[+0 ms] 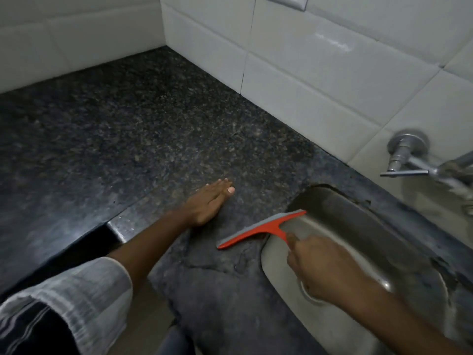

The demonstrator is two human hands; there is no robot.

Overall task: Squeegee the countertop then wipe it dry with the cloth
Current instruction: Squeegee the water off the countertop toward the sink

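Note:
My right hand [320, 267] grips the handle of an orange squeegee [261, 230] with a grey rubber blade. The blade lies across the left rim of the sink, one end over the basin and the other on the stone. The dark speckled granite countertop [153, 129] spreads out to the left and back. Flat on that stone, just left of the squeegee, rests my left hand [210, 201], fingers together and holding nothing. No cloth is in view.
A steel sink [358, 226] is set into the counter at the right, with a metal wall tap [409, 160] above it. White tiled walls [307, 73] close the back and the left. The counter's front edge [112, 226] steps down at the lower left.

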